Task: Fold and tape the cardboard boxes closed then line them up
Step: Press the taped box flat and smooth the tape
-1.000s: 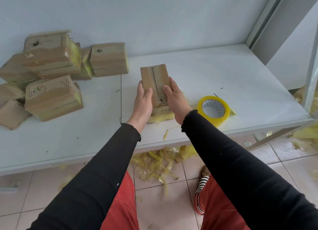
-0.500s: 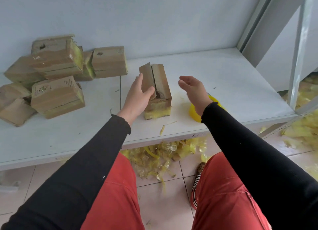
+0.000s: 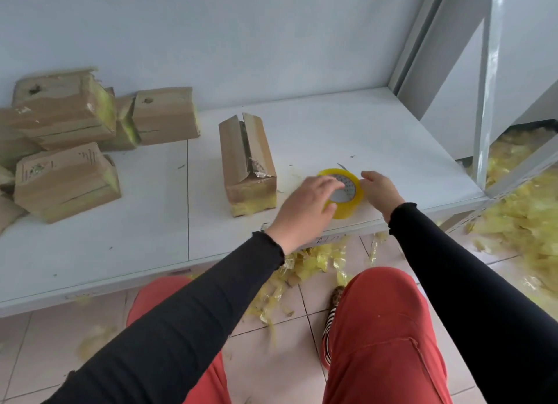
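Grip: left hand [image 3: 305,207] curls over yellow tape roll [image 3: 344,193], right hand [image 3: 379,192] touches its far side, fingers hidden | Box: cardboard box [image 3: 246,165] just left, flaps ajar | Risk: unheld flaps may spring wider before taping.

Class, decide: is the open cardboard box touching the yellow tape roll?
Apart. The head view shows bare white table between the open cardboard box and the yellow tape roll.

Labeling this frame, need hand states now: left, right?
Left hand: fingers reaching over the yellow tape roll; grip cannot be told.
Right hand: at the roll's right edge, fingers relaxed, open, holding nothing visible.
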Demonstrator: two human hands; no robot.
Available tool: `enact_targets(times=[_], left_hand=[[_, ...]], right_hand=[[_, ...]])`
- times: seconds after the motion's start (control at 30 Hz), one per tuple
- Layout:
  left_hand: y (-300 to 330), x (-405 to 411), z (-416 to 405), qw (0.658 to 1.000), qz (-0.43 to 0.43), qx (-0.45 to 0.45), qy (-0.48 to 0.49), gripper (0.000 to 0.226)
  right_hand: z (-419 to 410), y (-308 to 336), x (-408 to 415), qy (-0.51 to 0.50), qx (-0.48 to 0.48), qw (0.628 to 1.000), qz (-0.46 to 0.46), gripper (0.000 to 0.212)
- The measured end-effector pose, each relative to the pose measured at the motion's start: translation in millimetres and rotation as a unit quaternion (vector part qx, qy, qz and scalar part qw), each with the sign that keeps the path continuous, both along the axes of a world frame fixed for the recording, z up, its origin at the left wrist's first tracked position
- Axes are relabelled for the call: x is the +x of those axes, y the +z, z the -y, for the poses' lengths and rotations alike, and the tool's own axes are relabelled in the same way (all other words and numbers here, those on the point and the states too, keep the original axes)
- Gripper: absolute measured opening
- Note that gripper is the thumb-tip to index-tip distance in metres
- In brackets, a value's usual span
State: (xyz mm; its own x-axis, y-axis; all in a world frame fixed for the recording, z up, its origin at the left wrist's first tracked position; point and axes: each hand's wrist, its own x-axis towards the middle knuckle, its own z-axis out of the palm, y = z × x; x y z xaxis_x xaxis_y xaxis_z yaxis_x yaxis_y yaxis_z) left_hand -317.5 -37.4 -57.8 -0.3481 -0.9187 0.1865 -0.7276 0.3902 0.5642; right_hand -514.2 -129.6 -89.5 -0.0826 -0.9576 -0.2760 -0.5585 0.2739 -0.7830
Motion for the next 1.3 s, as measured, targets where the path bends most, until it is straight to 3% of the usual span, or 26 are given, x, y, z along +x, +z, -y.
enact_targets(times=[0.07, 0.13, 0.23, 0.33, 0.4, 0.47, 0.57, 0.7, 0.8, 0.9, 0.97, 1.1, 1.2, 1.3], left_hand=[[-8.7, -24.4, 10.9, 0.997, 0.061, 0.028, -0.044, 0.056], [-16.1, -42.3, 18.0, 0.991, 0.12, 0.039, -0.043, 0.068], [-26.3, -49.1, 22.2, 0.988, 0.143, 0.012, 0.064, 0.082], [-29.2, -41.2, 20.4, 0.981, 0.137, -0.013, 0.135, 0.097], [-27.9, -33.2, 20.1, 0.982, 0.086, -0.009, 0.169, 0.103], [-20.8, -24.6, 18.8, 0.983, 0.027, 0.035, 0.178, 0.101], [-11.2, -10.5, 18.1, 0.973, -0.087, 0.156, 0.146, 0.072], [4.9, 5.6, 2.4, 0.887, -0.347, 0.275, 0.133, 0.03], [21.2, 14.9, -19.8, 0.852, -0.424, 0.279, 0.127, 0.014], [34.6, 21.6, -37.5, 0.851, -0.427, 0.275, 0.132, 0.013], [41.6, 30.1, -49.2, 0.86, -0.409, 0.274, 0.133, 0.016], [53.2, 53.4, -72.1, 0.834, -0.46, 0.259, 0.161, 0.017], [61.4, 59.7, -76.6, 0.824, -0.489, 0.203, 0.201, 0.018], [72.1, 57.6, -74.3, 0.806, -0.52, 0.158, 0.233, 0.013]], right_hand=[[5.1, 4.3, 1.3, -0.01, 0.039, 0.999, 0.034, 0.037], [7.0, 9.5, 1.3, -0.03, 0.073, 0.993, 0.084, 0.019], [2.3, 13.9, -3.5, -0.037, 0.115, 0.97, 0.21, 0.007], [-15.1, 18.0, 5.2, 0.003, 0.095, 0.969, 0.228, 0.01], [-28.0, 18.4, 17.4, 0.015, 0.017, 0.979, 0.201, 0.013], [-37.8, 20.9, 26.0, 0.068, -0.109, 0.987, 0.102, 0.012], [-47.9, 34.8, 30.9, 0.178, -0.277, 0.941, -0.081, 0.008], [-54.3, 53.2, 36.5, 0.292, -0.329, 0.883, -0.165, 0.009], [-54.9, 58.3, 39.1, 0.354, -0.309, 0.872, -0.139, 0.011], [-58.8, 60.3, 46.0, 0.387, -0.291, 0.868, -0.108, 0.015], [-55.3, 60.8, 39.8, 0.348, -0.257, 0.898, -0.08, 0.02], [-44.0, 69.8, 11.1, 0.186, -0.205, 0.96, 0.029, 0.025], [-67.0, 75.4, 30.8, 0.112, -0.172, 0.964, 0.17, 0.046], [-114.2, 77.6, 65.1, 0.142, -0.127, 0.957, 0.22, 0.059]])
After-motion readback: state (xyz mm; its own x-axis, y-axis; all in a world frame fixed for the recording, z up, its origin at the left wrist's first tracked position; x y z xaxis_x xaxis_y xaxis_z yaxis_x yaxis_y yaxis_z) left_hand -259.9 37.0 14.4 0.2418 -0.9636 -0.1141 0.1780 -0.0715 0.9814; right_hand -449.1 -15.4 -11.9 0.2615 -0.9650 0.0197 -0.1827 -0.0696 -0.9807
